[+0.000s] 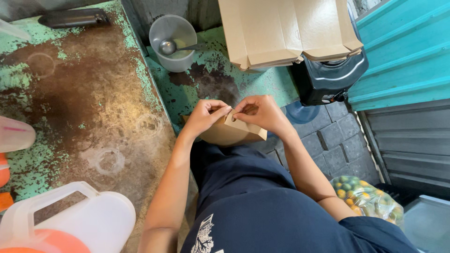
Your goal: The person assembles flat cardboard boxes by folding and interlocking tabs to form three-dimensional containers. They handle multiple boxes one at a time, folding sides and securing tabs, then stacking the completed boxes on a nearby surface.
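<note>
- Head view, looking straight down over a dark blue shirt and two bare forearms.
- Left hand (206, 117) pinching the top edge of a small brown paper box (232, 132), fingers curled tight on the flap.
- Right hand (260, 112) gripping the same flap from the other side, fingertips almost meeting those of the left.
- Box held in the air at the near edge of the desk (93, 103), just in front of the body, tilted slightly.
- Desk top worn, with green paint flaking to rusty brown and faint ring marks.
- Clear plastic cup (172, 42) with a metal spoon (169, 47) inside, standing beyond the hands.
- Stack of flat brown cardboard (286, 30) past the cup, resting over a black container (328, 77).
- White jug (89, 220) with orange liquid at the bottom left.
- Clear bag of small green and orange fruit (368, 197) low on the right, by the right elbow.
- Teal corrugated wall (408, 51) on the right; grey paving floor (333, 145) below it.
</note>
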`<action>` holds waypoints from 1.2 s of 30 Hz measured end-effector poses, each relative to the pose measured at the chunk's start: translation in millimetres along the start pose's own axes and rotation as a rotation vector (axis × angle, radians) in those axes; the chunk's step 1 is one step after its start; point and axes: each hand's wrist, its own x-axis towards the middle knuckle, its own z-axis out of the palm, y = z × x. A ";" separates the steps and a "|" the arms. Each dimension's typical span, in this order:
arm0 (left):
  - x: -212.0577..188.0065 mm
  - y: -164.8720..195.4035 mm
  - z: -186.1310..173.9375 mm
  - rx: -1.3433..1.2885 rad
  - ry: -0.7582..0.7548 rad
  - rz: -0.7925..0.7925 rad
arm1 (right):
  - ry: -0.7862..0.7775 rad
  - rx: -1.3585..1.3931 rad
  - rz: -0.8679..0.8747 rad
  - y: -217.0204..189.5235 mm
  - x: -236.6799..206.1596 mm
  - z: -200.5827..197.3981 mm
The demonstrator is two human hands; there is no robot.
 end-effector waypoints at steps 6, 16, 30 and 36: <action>-0.6 -5.3 0.3 -0.017 0.017 0.032 | 0.077 -0.098 -0.003 -6.3 -0.6 8.8; -3.4 2.2 0.0 -0.090 -0.023 0.006 | -0.045 -0.076 -0.028 -7.0 9.8 -0.8; -4.2 -4.3 2.0 -0.192 -0.066 -0.047 | 0.095 -0.297 -0.230 -4.4 4.9 4.9; -3.9 -6.1 -1.6 -0.159 -0.073 -0.046 | 0.044 -0.049 -0.053 1.3 9.5 5.2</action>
